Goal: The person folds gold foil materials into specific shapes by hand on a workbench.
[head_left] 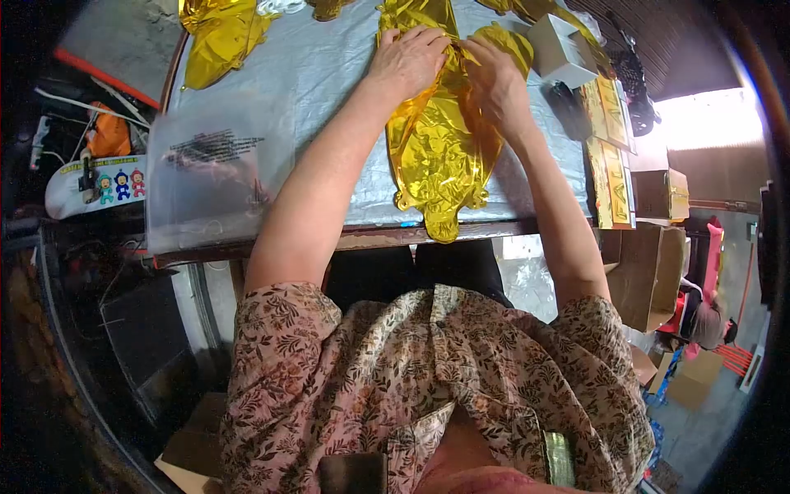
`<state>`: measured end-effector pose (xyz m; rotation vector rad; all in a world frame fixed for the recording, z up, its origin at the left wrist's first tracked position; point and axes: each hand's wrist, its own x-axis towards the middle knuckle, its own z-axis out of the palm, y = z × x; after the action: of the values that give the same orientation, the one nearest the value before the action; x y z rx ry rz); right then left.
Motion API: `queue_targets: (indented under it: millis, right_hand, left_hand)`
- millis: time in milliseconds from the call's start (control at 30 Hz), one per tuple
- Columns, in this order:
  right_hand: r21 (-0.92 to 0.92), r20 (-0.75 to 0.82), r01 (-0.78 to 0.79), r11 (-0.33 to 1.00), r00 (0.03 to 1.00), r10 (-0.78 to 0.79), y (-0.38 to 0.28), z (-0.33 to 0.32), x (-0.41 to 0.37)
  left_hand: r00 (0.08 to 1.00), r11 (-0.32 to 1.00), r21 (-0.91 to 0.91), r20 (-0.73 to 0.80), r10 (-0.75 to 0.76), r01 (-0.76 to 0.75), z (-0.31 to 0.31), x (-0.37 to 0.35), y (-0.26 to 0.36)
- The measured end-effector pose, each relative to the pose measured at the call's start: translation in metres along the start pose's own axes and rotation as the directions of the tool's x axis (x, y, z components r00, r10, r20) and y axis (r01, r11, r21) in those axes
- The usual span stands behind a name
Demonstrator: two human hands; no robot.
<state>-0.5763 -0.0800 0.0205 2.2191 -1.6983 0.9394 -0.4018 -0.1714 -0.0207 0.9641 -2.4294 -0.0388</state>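
A flat, crinkled gold foil balloon (440,156) lies lengthwise on the table in front of me, its tabbed lower end hanging just over the near edge. My left hand (409,62) is on its upper left side, fingers bent and closed on the foil. On the opposite side my right hand (496,82) has curled fingers gripping the foil near the middle. The two hands are close together, and the fingertips are partly hidden by foil and knuckles. Another piece of gold foil (504,39) bulges up behind my right hand.
The table (321,82) has a pale silvery cover. More gold foil (218,45) lies at the far left, above a clear plastic bag (210,177). A white box (561,51) and a black object (568,99) sit right. Cardboard boxes (646,272) and a person (708,321) are beyond.
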Motion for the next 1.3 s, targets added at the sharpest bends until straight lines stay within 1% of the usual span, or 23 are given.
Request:
queue_targets:
  millis: [67,100,167,300,367,400,467,500,567,600,667,700,767,900,967,1100,1167,1300]
  right_hand:
    - [0.123,0.135,-0.070,0.990,0.989,0.053,0.009,0.022,0.002]
    - [0.129,0.137,-0.067,0.989,0.989,0.049,0.013,0.027,0.003]
    - [0.150,0.110,0.013,0.989,0.993,-0.030,0.022,0.033,0.003]
    - [0.145,0.057,0.017,0.989,0.998,-0.026,0.017,0.034,-0.003]
    - [0.156,0.060,-0.010,0.988,0.998,0.000,0.012,0.030,-0.002]
    - [0.160,0.059,-0.006,0.987,0.998,-0.003,0.013,0.033,-0.003]
    - [0.089,0.053,-0.001,0.996,0.999,-0.004,0.017,0.037,-0.004]
    - [0.094,0.052,0.003,0.996,0.999,-0.008,0.016,0.036,-0.004]
    - [0.109,0.079,-0.006,0.994,0.997,-0.003,0.012,0.032,-0.004]
    - [0.113,0.071,-0.005,0.994,0.997,-0.003,0.012,0.032,-0.004]
    - [0.098,0.063,-0.007,0.995,0.998,0.001,0.013,0.034,-0.005]
    - [0.100,0.055,-0.009,0.995,0.998,0.004,0.013,0.033,-0.005]
    - [0.104,0.064,-0.020,0.994,0.998,0.013,0.012,0.033,-0.005]
    - [0.091,0.050,-0.028,0.995,0.998,0.024,0.011,0.033,-0.005]
    - [0.089,0.044,-0.029,0.996,0.999,0.025,0.012,0.035,-0.006]
    - [0.113,0.031,-0.031,0.993,0.999,0.028,0.008,0.032,-0.007]
    - [0.088,0.041,-0.002,0.996,0.999,-0.002,0.011,0.034,-0.008]
    - [0.068,0.066,-0.004,0.998,0.998,-0.001,0.013,0.036,-0.009]
  left_hand:
    - [1.000,1.000,0.026,0.001,0.001,-0.001,-0.001,-0.001,0.000]
    - [1.000,1.000,0.029,0.002,-0.005,0.005,-0.002,-0.001,0.001]
    - [1.000,1.000,-0.022,-0.012,0.001,-0.001,-0.003,-0.001,0.001]
    - [0.999,1.000,-0.002,-0.018,0.029,-0.029,-0.002,0.000,-0.001]
    - [0.999,0.998,-0.061,-0.028,0.025,-0.026,-0.004,0.000,0.000]
    - [0.999,0.998,-0.056,-0.029,0.022,-0.024,-0.002,0.000,0.000]
    - [0.990,0.994,-0.097,-0.136,0.035,-0.049,0.000,0.000,-0.002]
    - [0.990,0.995,-0.092,-0.136,0.033,-0.046,-0.005,-0.001,-0.001]
    - [0.980,0.985,-0.154,-0.192,0.052,-0.082,-0.017,0.000,-0.001]
    - [0.980,0.986,-0.146,-0.192,0.057,-0.086,-0.024,-0.001,-0.001]
    - [1.000,0.993,-0.120,0.011,-0.008,0.009,-0.040,-0.005,-0.003]
    - [1.000,0.993,-0.115,0.011,-0.001,0.003,-0.040,-0.007,-0.003]
    - [0.995,0.998,0.045,0.095,-0.038,0.033,-0.038,-0.014,0.000]
    - [0.993,1.000,0.024,0.117,-0.007,0.004,-0.037,-0.018,0.012]
    - [0.994,0.998,0.024,0.100,-0.052,0.050,-0.037,-0.019,0.017]
    - [0.990,0.999,0.022,0.136,-0.042,0.039,-0.038,-0.020,0.018]
    - [0.998,1.000,0.018,0.068,-0.015,0.014,-0.034,-0.020,0.016]
    - [0.998,1.000,0.016,0.067,-0.009,0.008,-0.034,-0.021,0.016]
